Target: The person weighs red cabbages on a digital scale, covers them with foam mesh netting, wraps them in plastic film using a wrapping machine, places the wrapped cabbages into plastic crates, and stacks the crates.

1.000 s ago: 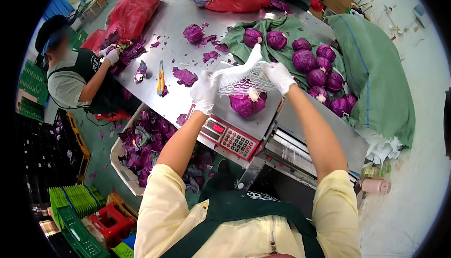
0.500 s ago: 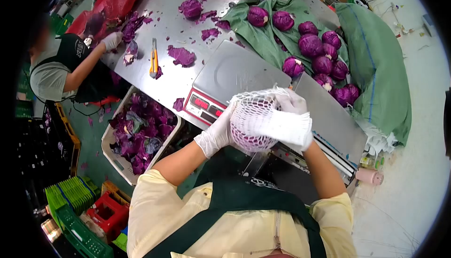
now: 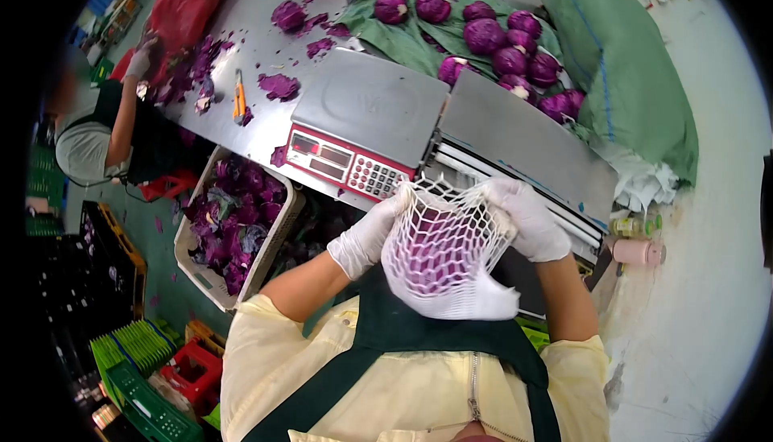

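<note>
A purple cabbage (image 3: 435, 253) hangs inside a white foam net (image 3: 475, 301) in front of my chest, just off the table's near edge. My left hand (image 3: 374, 237), in a white glove, grips the net's upper left edge. On the opposite side, my gloved right hand (image 3: 527, 221) holds the net's upper right edge, its fingers curled. The net's gathered end hangs toward the lower right. Behind the net stands a red scale (image 3: 366, 112) with a bare metal plate. To the scale's right is a metal machine (image 3: 527, 148) with rollers.
Several cabbages (image 3: 485, 37) rest on a green cloth (image 3: 403, 43) beside a full green sack (image 3: 620, 64). An orange cutter (image 3: 239, 97) lies at the left. A crate (image 3: 270, 249) holds purple leaves. A co-worker (image 3: 97, 144) stands at the far left by a red sack (image 3: 193, 7).
The cabbage has left the scale plate and is now inside the net, nearer my body. My hands have moved down with it, and the net's loose end has swung downward.
</note>
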The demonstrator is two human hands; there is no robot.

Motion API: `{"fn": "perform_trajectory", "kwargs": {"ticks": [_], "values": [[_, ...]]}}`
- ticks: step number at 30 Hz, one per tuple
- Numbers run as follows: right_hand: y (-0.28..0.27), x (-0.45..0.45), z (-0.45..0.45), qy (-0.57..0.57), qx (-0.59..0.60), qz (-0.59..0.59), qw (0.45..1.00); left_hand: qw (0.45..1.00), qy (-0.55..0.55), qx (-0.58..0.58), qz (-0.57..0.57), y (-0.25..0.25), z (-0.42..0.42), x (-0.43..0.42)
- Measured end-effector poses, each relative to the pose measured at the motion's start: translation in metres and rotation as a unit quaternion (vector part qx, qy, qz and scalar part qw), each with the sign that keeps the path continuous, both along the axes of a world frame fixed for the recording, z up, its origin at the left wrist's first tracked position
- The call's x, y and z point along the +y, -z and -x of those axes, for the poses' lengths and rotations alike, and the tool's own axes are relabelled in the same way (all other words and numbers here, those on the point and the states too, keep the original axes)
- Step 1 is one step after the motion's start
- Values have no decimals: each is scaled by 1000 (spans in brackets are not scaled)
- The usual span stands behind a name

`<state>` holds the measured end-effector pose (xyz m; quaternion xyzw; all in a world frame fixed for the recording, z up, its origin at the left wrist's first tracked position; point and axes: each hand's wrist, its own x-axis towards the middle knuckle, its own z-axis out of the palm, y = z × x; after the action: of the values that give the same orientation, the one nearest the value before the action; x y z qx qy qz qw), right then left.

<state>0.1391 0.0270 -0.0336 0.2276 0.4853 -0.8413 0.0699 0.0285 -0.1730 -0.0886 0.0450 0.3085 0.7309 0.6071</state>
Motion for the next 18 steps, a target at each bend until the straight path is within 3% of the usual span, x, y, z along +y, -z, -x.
{"fn": "perform_trajectory", "kwargs": {"ticks": [1,2,3,4,5,6,8,10,12,13,14,16,17,18], "values": [[11,4,-19,13,-9,-90,996,999,-18,49,7,-14,-10,7],[20,6,-41,26,-20,-179,983,999,-32,18,-9,-17,-21,15],[30,6,-65,52,-34,-176,982,992,-28,36,-116,-1,-28,19],[37,-4,-84,132,-29,-98,986,973,-25,50,-222,18,-35,23],[43,-13,-103,140,-10,-34,990,966,-28,25,-256,21,-46,31],[48,-19,-121,148,11,30,988,989,7,23,-145,-2,-62,32],[57,-22,-152,206,-88,203,953,985,29,134,-108,14,-91,51],[59,-8,-170,196,-48,290,936,990,-18,138,12,5,-117,66],[44,-1,-173,206,-3,353,913,977,-88,188,47,-10,-133,69],[30,3,-171,213,3,362,907,957,-74,282,12,-9,-133,66],[16,6,-169,220,9,372,902,964,-72,257,3,-8,-133,70],[11,27,-160,153,78,195,966,875,-65,477,58,-47,-139,90],[-6,41,-161,115,82,74,987,876,-36,474,78,-54,-132,100],[-8,55,-155,160,38,31,986,941,-86,326,24,-34,-114,119]]}}
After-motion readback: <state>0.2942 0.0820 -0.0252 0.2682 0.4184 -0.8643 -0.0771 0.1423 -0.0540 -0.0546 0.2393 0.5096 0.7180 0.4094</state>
